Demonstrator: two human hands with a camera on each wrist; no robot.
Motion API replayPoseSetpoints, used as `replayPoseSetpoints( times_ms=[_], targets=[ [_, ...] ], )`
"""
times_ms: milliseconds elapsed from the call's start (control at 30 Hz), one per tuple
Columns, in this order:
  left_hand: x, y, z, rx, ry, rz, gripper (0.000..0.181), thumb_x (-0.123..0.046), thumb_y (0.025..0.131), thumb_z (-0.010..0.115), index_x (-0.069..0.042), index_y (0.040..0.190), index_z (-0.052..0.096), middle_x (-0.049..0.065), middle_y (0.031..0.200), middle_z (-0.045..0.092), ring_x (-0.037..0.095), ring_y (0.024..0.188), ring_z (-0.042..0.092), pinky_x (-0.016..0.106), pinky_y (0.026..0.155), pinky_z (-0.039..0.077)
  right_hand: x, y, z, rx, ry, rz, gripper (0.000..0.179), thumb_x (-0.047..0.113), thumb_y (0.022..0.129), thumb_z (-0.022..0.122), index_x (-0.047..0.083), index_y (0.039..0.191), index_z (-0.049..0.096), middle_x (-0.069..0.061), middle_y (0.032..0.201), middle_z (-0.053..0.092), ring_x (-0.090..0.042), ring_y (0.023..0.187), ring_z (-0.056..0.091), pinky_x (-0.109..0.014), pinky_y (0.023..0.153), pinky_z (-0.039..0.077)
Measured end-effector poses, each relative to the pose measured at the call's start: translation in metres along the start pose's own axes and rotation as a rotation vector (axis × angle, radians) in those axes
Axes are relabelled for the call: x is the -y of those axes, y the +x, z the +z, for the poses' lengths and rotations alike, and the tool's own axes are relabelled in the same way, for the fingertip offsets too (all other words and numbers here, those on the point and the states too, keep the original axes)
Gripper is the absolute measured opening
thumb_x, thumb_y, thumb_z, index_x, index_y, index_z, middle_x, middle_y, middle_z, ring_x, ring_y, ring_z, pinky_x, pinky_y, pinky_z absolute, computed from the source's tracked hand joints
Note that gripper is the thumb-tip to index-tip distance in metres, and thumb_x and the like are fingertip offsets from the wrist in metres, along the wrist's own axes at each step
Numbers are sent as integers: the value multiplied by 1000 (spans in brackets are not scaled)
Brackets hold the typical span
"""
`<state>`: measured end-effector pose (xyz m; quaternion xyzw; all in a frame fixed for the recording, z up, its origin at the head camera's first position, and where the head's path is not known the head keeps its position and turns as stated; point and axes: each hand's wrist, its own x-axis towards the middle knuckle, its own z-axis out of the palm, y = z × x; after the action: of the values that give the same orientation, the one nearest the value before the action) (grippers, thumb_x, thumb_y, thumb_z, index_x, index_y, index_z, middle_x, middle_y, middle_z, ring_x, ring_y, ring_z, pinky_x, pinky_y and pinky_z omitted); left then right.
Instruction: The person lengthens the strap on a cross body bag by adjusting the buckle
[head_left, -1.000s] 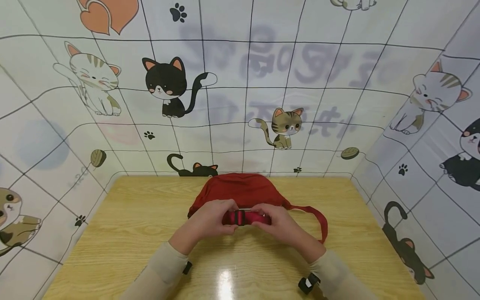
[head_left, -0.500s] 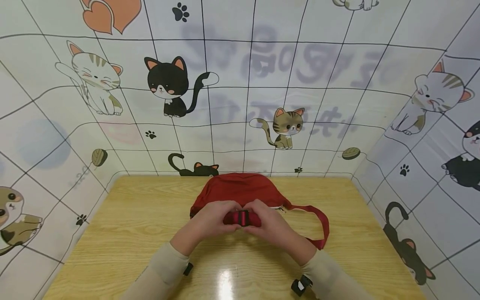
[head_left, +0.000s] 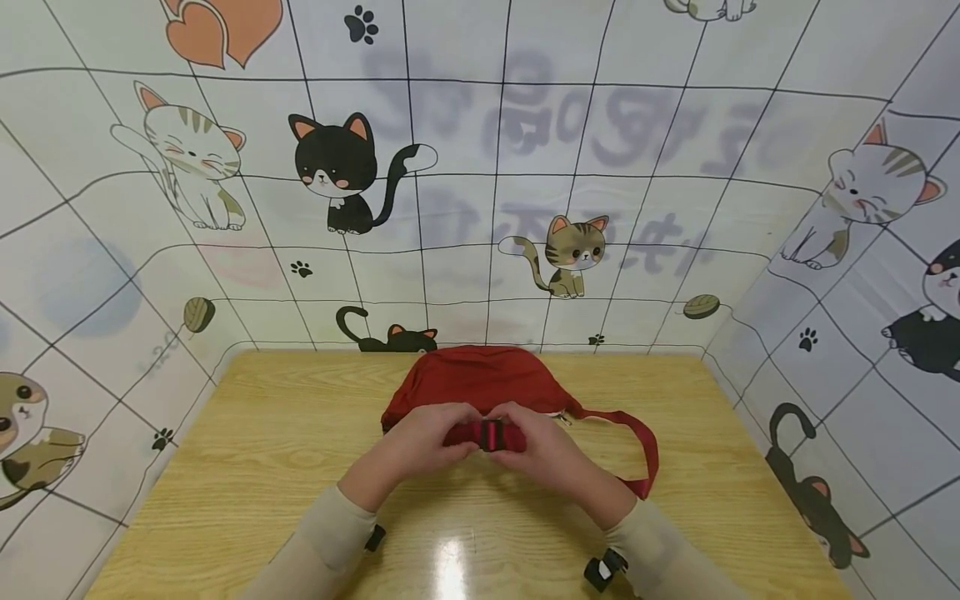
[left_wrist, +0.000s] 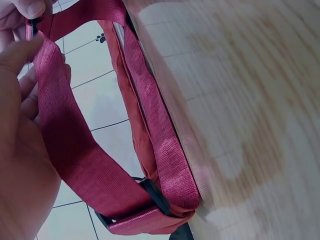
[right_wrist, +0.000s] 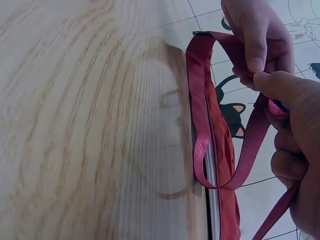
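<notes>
A red bag point(head_left: 480, 379) lies on the far side of the wooden desk point(head_left: 300, 450), close to the wall point(head_left: 465, 275) with cats and paw marks on it. A person in light sleeves point(head_left: 322, 542) reaches out to it with 2 bare hands.

The hands are side by side, just in front of the bag. The left hand point(head_left: 431, 437) pinches the bag's red strap point(head_left: 513, 437), its fingers held narrow. The right hand point(head_left: 551, 450) pinches the same strap, narrow too, with its thumb low. Between the 2 hands, a small black slider point(head_left: 485, 436) sits on the strap.

From the left hand, the strap runs down to a black buckle point(left_wrist: 156, 196) by the bag. Out on the right, some more strap bends round in a big curve. I can see a pale zip point(right_wrist: 213, 175) along the bag.
</notes>
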<state>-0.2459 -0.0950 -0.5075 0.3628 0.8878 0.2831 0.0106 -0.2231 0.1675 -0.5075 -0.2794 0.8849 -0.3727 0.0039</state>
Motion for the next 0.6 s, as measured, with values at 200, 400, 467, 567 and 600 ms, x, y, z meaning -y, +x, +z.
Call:
replayPoseSetpoints(
  times_ms=[200, 400, 467, 567, 600],
  targets=[
    [6, -2, -1, -23, -36, 3, 13, -20, 106, 78, -25, 116, 73, -18, 89, 65, 5, 81, 61, 29, 78, 55, -5, -3, -3, 4, 39, -3, 50, 14, 93, 92, 26, 133, 65, 11, 117, 74, -10, 100, 69, -34, 86, 60],
    [9, -3, -4, -25, -79, -22, 7, -21, 106, 77, -26, 107, 72, -18, 81, 62, 4, 74, 59, 28, 70, 53, -7, -5, -7, -6, 68, -22, 49, 10, 93, 91, 24, 133, 65, 11, 115, 75, -10, 97, 70, -34, 86, 60],
    [8, -3, -5, -23, -86, -22, 8, -21, 107, 76, -27, 105, 71, -18, 79, 62, 4, 73, 58, 28, 69, 53, -7, -5, -7, -11, 68, -30, 50, 9, 93, 91, 24, 133, 65, 11, 116, 75, -10, 97, 70, -34, 86, 60],
    [7, -2, -6, -21, -94, -16, 10, -20, 108, 75, -27, 103, 70, -17, 78, 60, 3, 72, 57, 27, 67, 52, -8, -5, -7, -14, 76, -38, 51, 7, 93, 91, 23, 134, 65, 11, 117, 75, -12, 99, 70, -34, 87, 60],
    [7, -2, -6, -22, -94, -14, 10, -20, 108, 75, -26, 103, 69, -17, 78, 60, 3, 72, 57, 27, 68, 52, -8, -5, -7, -14, 80, -42, 51, 7, 93, 90, 23, 134, 65, 11, 118, 74, -12, 100, 70, -34, 88, 60]
  ],
)
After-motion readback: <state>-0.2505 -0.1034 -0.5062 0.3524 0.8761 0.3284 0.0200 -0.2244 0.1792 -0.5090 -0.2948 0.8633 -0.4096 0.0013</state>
